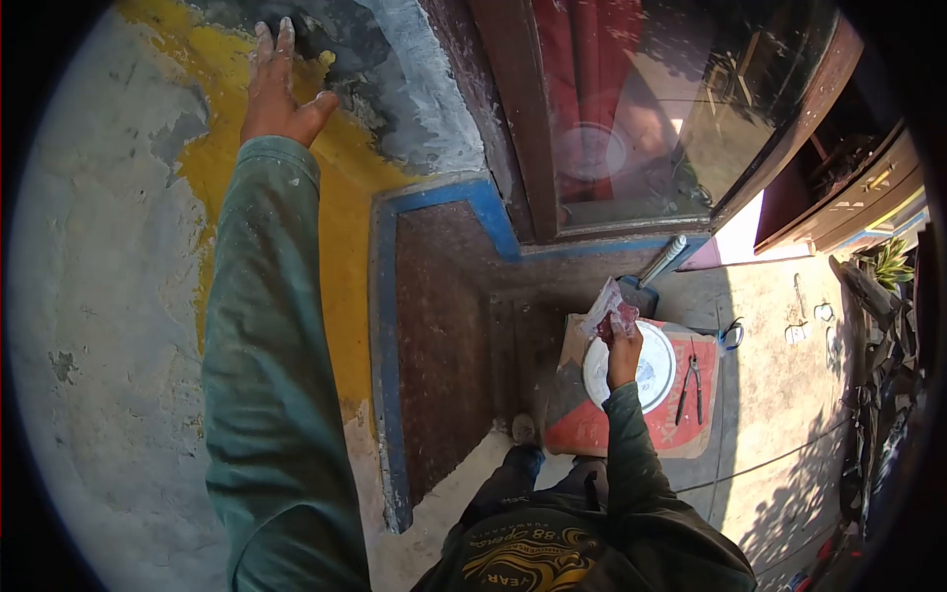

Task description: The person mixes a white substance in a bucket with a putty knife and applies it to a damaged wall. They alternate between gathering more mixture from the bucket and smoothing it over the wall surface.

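My left hand [284,97] is raised at the upper left with its fingers stretched out, lying against the wall where yellow paint [345,286] meets a rough grey patch [360,44]. In my right hand [623,357] a crumpled clear plastic bag [604,311] with reddish markings is gripped; its contents cannot be made out. Below that hand is a round white lid or bucket top [653,370], partly covered by my wrist. It rests on a red and brown printed sack or cardboard [592,429]. A pair of pliers [693,385] with dark handles lies to its right.
A blue-edged brown wall recess [434,335] stands in front of me. Above it is a wood-framed window [631,118] with red curtain. A blue tool with a pale handle [659,264] leans near the sack. Piled dark debris [888,424] lines the far right.
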A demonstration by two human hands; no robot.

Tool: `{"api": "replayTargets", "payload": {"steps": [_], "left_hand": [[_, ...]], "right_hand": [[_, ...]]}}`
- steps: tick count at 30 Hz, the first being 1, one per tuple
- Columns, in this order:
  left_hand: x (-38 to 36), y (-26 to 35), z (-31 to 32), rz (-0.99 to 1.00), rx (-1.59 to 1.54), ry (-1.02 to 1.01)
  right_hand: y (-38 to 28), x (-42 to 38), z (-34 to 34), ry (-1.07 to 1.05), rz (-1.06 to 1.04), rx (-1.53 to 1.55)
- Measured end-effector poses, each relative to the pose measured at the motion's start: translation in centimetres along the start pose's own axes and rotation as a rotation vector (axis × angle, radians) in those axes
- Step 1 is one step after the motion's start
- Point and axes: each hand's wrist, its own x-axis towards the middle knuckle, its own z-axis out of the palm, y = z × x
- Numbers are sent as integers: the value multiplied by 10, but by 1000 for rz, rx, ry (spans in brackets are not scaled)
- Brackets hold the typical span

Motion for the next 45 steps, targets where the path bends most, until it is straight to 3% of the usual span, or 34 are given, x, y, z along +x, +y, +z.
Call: {"api": "replayTargets", "payload": {"steps": [1, 3, 5, 9, 11, 13, 18, 23, 31, 39, 41, 43, 45], "left_hand": [[-7, 9, 3, -8, 7, 4], [-35, 35, 22, -358, -227, 130], [-78, 50, 65, -290, -91, 209], [-147, 74, 154, -557, -282, 123], [-152, 87, 177, -574, -254, 152], [-154, 92, 194, -588, -225, 184], [-147, 90, 210, -591, -105, 337], [-152, 86, 220, -587, -119, 354], [-148, 94, 219, -584, 123, 347], [-145, 77, 235, -606, 289, 370], [-140, 86, 227, -676, 217, 306], [-143, 84, 232, -879, 210, 355], [-166, 65, 243, -889, 178, 425]], "right_hand": [[0, -3, -17, -6, 17, -28], [3, -7, -54, 14, 46, -95], [7, -11, -95, 40, 70, -159], [12, -23, -174, 110, 119, -163], [7, -29, -207, 178, 130, -201], [-6, -36, -249, 94, 202, -345], [-4, -42, -298, 172, 200, -307], [1, -43, -299, 190, 190, -302], [7, -52, -252, 42, 199, -342], [30, -57, -246, -142, 221, -442], [37, -55, -247, -127, 225, -487], [48, -48, -250, -133, 165, -614], [52, -39, -253, -144, 170, -699]]}}
